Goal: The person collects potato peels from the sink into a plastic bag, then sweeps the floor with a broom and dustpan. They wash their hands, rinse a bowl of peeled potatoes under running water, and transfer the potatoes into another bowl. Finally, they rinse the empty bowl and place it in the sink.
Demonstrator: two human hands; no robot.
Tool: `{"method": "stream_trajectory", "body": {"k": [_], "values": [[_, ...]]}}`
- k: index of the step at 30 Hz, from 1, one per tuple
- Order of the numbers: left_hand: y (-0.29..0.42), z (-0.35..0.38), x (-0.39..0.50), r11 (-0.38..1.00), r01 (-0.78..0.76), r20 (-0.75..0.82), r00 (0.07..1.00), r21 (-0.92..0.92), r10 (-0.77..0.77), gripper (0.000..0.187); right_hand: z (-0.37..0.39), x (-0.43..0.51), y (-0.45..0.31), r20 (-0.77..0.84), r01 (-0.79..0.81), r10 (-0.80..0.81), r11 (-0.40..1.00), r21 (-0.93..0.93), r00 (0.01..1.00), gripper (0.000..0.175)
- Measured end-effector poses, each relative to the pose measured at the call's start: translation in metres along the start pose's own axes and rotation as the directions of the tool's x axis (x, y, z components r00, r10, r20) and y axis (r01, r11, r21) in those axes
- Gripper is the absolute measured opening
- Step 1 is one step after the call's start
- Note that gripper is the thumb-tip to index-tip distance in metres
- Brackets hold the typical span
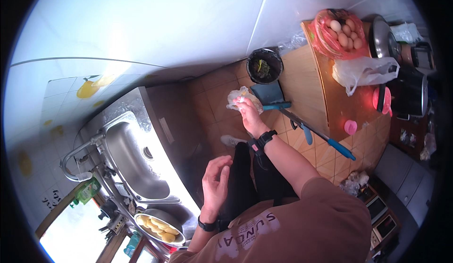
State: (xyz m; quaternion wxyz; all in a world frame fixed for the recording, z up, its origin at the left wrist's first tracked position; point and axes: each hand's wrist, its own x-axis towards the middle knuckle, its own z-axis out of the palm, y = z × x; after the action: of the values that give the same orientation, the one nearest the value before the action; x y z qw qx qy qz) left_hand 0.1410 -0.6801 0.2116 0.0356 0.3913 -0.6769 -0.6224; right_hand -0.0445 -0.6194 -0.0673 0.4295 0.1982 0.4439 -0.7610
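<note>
My right hand (249, 112) grips the gathered top of a thin, translucent plastic bag (254, 102); its contents are not clear. The bag appears above the tiled floor, near a blue dustpan (268, 92) and below a black-lined bin (264, 66) with green scraps inside. Closer to my body, my left hand (216, 183) is raised beside the counter edge, its fingers loosely curved and apart, with nothing in it.
At left are a steel sink (136, 160), a faucet (76, 157) and a bowl of peeled potatoes (157, 229). On the right, a wooden cabinet (318, 61) bears eggs in a red bag (339, 36) and a white plastic bag (364, 72). A blue-handled broom (339, 149) leans by the cabinet.
</note>
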Motion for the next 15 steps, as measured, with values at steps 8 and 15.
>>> {"method": "stream_trajectory", "body": {"k": [8,15], "values": [[-0.087,-0.027,-0.002,0.986,0.155,-0.194,0.971,0.059,-0.141,0.022,-0.115,0.242,0.071,-0.351,-0.232,0.205,0.972,-0.034,0.914,0.020],[-0.126,-0.056,-0.015,0.969,0.246,-0.274,0.934,0.026,-0.230,0.023,-0.133,0.299,0.079,-0.543,-0.250,0.111,0.950,-0.188,0.832,0.025]]}}
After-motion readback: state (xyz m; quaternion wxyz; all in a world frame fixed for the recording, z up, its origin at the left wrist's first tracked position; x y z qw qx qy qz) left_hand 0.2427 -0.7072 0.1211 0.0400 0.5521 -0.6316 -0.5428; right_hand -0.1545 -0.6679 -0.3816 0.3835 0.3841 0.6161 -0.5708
